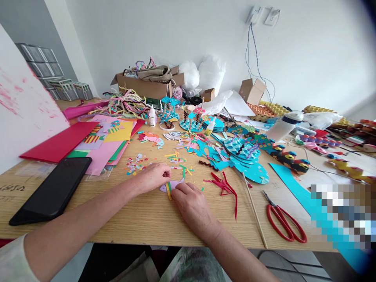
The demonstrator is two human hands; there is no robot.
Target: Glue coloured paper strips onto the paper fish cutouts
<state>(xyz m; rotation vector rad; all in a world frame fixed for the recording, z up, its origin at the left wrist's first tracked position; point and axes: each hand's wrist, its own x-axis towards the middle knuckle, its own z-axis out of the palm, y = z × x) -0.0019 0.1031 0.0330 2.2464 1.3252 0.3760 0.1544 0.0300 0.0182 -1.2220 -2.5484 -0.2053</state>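
A small purple paper fish (163,188) lies on the wooden table between my hands, with a yellow strip (169,193) and a green one across its body. My right hand (192,205) curls over the fish's right part, its fingertips on the paper and partly hidden. Just above the fish is my left hand (154,177), thumb and fingers pinched together; whatever they hold, if anything, cannot be made out. Beyond the hands lie coloured paper scraps (136,163) and narrow yellow and green strips (175,155).
Red-handled scissors (286,221), a thin wooden stick (255,211) and red ribbon-like strips (225,184) lie to the right. At left are a black phone (53,190) and coloured sheets (61,143). Glue bottles (152,116), blue paper pieces (249,166) and a cardboard box (143,86) stand farther back.
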